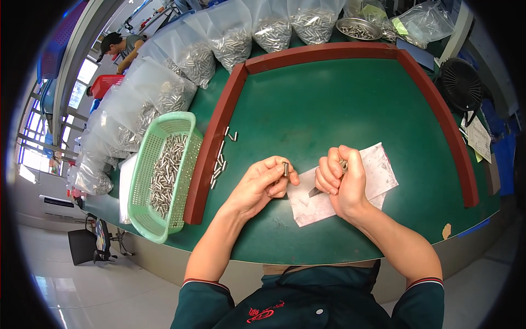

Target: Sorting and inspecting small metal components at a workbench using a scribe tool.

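Observation:
My left hand [262, 183] is closed, pinching a small shiny metal cylinder [285, 169] upright between thumb and fingers. Beside it, my right hand [342, 181] is wrapped round a blade-like tool, whose grey flat tip [314, 192] sticks out toward the left hand. A bit of metal also shows at the top of that fist, too covered to make out. Under the right hand lies a smudged white cloth or paper sheet [307, 213] on the green tabletop [329, 104]. Several loose metal cylinders [218, 169] rest left of my left hand.
A dark red raised border [323, 53] surrounds the work area. Outside it, a light green basket [156, 230] holds many metal cylinders. Filled clear bags [233, 46], a metal bowl [359, 30] and a black fan [460, 85] stand around. Another person [123, 46] sits far left.

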Action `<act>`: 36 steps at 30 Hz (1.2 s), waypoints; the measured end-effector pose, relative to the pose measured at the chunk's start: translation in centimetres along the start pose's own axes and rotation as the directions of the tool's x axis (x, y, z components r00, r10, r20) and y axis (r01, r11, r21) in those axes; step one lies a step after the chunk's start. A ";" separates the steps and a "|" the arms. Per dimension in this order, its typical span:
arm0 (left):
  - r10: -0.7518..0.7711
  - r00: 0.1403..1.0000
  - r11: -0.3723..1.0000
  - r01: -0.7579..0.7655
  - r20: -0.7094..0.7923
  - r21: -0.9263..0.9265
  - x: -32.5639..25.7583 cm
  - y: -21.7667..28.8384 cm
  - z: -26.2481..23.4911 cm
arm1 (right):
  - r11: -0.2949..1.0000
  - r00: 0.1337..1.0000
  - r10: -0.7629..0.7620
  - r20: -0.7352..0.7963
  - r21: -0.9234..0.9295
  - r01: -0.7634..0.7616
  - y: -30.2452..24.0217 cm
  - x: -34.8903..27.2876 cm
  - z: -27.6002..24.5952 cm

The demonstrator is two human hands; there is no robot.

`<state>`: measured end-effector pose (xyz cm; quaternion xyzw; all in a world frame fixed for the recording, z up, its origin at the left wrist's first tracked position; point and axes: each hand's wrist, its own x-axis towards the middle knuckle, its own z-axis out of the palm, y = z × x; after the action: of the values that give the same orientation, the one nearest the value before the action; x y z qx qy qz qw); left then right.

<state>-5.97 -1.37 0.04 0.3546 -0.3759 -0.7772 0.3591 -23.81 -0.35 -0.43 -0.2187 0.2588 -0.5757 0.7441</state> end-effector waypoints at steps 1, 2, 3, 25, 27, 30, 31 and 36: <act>-0.031 0.999 0.995 0.033 0.014 -0.091 0.1 0.0 -0.5 | 1.000 1.000 0.004 -0.009 -0.002 -0.004 0.0 0.0 0.1; -0.030 0.999 0.995 0.031 0.012 -0.091 0.0 0.1 -0.6 | 1.000 1.000 0.008 -0.017 -0.005 -0.008 -0.1 -0.1 0.1; -0.043 0.999 0.993 0.043 0.009 -0.106 0.0 0.2 -0.7 | 1.000 1.000 0.010 -0.015 -0.005 -0.010 0.0 0.0 0.2; -0.061 0.996 0.951 0.039 -0.062 -0.308 -0.2 0.4 -1.3 | 1.000 0.999 0.014 -0.035 0.002 -0.014 -0.2 -0.2 0.5; 0.019 0.991 0.989 -0.037 -0.129 -0.144 -0.1 0.9 -2.3 | 1.000 1.000 0.011 -0.029 -0.006 -0.011 -0.2 -0.2 0.5; 0.269 0.897 0.925 -0.139 -0.350 0.354 0.2 2.0 -3.8 | 1.000 1.000 0.007 -0.030 -0.008 -0.008 -0.1 -0.1 0.3; 0.459 0.801 0.778 -0.153 -0.385 0.609 0.5 2.1 -4.3 | 1.000 1.000 0.008 -0.029 -0.008 -0.008 -0.1 -0.1 0.3; 0.761 0.596 0.266 0.074 -0.257 0.961 1.4 3.0 -5.6 | 0.999 0.999 0.037 -0.035 0.003 -0.037 -0.1 -0.2 0.7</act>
<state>-1.18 -5.74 -0.47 0.6481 -0.6454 -0.1148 0.3877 -23.50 -0.13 0.17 -0.2030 0.2752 -0.5660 0.7501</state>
